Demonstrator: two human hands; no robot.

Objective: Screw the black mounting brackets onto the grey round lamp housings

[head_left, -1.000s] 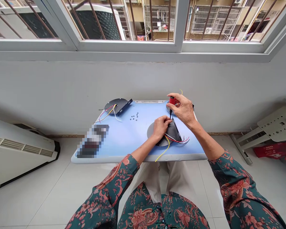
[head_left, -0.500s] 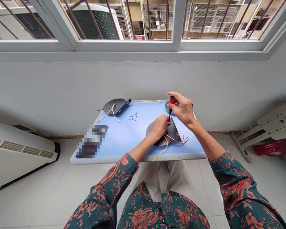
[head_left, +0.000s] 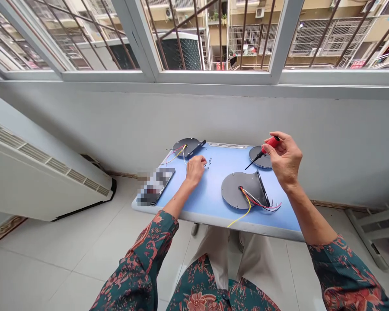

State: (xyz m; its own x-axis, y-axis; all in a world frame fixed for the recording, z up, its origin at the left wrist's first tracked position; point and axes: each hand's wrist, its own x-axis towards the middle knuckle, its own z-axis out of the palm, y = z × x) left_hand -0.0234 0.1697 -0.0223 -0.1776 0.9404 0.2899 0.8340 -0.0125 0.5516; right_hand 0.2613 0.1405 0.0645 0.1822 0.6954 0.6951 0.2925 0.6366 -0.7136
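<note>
My right hand (head_left: 287, 160) is closed round the red handle of a screwdriver (head_left: 266, 147), whose dark shaft points down and left above the table. Below it lies a round dark-grey plate (head_left: 233, 190) with a bent, slotted flange and red, white, black and yellow wires coming from its centre. My left hand (head_left: 195, 169) is at the small dark screws (head_left: 210, 162), fingertips pinched together. What sits between those fingertips is too small to make out. A similar plate (head_left: 185, 147) with wires rests beyond the left hand.
Another round dark piece (head_left: 257, 156) is at the back right, partly behind my right hand. A blurred dark flat object (head_left: 164, 183) lies at the table's left side. The light-blue table (head_left: 194, 203) stands before a wall, with a white appliance (head_left: 45, 168) on the left.
My left hand has left the near plate and moved left to the screws. The right hand has lifted the screwdriver off the plate and tilted it. The view has shifted left.
</note>
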